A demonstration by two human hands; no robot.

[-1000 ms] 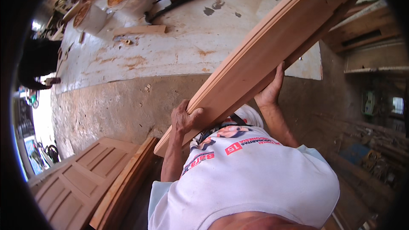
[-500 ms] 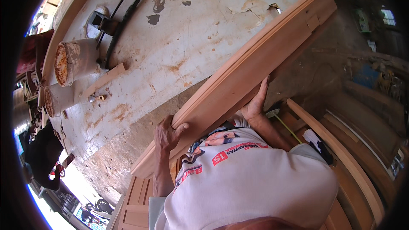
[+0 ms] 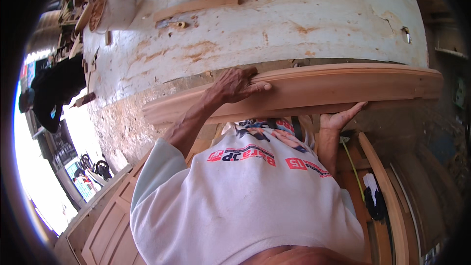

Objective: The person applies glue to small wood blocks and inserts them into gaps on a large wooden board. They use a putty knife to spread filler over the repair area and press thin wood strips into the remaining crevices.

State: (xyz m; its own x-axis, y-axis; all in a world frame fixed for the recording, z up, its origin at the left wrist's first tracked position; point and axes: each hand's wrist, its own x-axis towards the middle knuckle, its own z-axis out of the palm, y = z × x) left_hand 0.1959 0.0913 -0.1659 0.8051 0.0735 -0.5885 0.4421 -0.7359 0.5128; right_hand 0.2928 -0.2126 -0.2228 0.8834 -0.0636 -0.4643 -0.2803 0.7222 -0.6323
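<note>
A long reddish-brown wooden board (image 3: 324,88) with a grooved, moulded edge lies almost level across the view, held in front of my body. My left hand (image 3: 236,86) grips it left of the middle, fingers curled over its far edge and thumb along its face. At the near edge, right of the middle, my right hand (image 3: 339,118) holds the board from below. Its thumb side shows, while the other fingers are partly hidden by the wood.
Beyond the board is a stained whitish worktable (image 3: 274,24) bearing a wood strip (image 3: 196,7), a small brass-coloured fitting (image 3: 179,24) and crusted pails (image 3: 115,12). Panelled wood (image 3: 110,216) lies at lower left. Timber lengths (image 3: 385,191) and a yellow tape (image 3: 352,167) are at right. A dark-clothed person (image 3: 56,88) is far left.
The board has swung from a steep diagonal to nearly level, its right end coming down. Both hands have stayed on it. My view has turned, shifting the table's contents up and right.
</note>
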